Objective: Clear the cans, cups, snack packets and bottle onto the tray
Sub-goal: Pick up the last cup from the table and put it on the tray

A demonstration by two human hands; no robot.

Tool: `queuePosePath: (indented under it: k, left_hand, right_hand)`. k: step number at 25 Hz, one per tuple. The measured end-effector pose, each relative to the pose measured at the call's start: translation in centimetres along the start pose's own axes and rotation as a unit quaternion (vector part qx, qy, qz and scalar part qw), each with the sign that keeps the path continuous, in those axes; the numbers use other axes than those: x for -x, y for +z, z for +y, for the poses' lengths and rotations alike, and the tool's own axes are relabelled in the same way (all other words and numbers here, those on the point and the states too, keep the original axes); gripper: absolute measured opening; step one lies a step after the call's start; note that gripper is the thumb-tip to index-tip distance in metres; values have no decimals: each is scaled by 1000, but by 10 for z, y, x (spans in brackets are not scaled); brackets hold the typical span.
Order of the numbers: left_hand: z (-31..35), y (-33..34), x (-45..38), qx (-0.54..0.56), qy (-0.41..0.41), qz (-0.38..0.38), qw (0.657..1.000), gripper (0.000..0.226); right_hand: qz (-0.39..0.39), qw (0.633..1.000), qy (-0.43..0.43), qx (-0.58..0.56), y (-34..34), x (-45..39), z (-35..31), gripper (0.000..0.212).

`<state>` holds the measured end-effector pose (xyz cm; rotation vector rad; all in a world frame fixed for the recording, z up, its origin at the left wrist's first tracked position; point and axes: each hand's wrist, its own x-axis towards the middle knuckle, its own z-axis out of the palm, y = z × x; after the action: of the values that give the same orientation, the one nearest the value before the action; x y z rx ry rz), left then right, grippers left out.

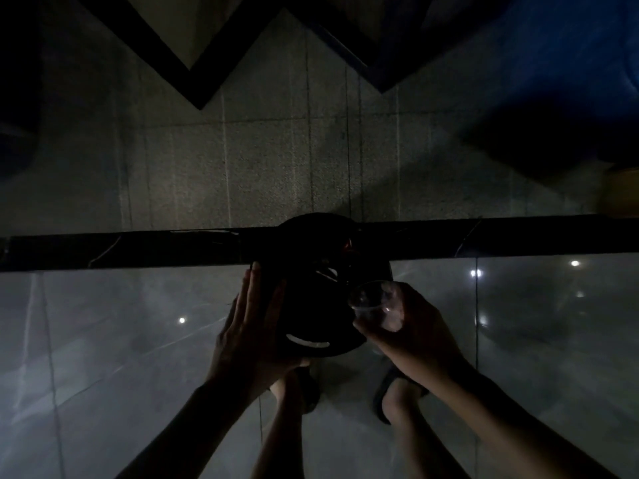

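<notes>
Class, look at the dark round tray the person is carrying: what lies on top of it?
On the tray only a few faint shapes and a small reddish glint show; the dim light hides what they are. The right hand holds a clear cup at its rim.

I see both forearms bare right up to the frame's edge, no sleeves, nothing on the wrists that I can make out in this dim light; below, the legs are bare too, feet in dark open sandals (387,388)
</notes>
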<state>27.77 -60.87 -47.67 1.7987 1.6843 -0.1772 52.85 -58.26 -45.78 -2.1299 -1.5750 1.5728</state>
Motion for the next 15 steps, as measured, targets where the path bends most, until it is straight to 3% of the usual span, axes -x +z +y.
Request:
queuePosePath:
  k: [2, 7, 10, 15]
  left_hand:
    - [-3, -1, 3, -13, 4, -10, 1000, 138]
    - [-6, 5, -1, 10, 3, 8, 1000, 132]
    - [-9, 15, 0, -13, -8, -1, 1000, 136]
    - [-11, 20, -1, -46, -11, 5, 999, 131]
  right_hand:
    - [7, 1000, -26, 2, 9, 1, -9, 65]
    - [16, 998, 27, -45, 33, -35, -31, 56]
    - [43, 999, -5, 11, 50, -50, -30, 68]
    - [-59, 995, 57, 61, 58, -40, -21, 86]
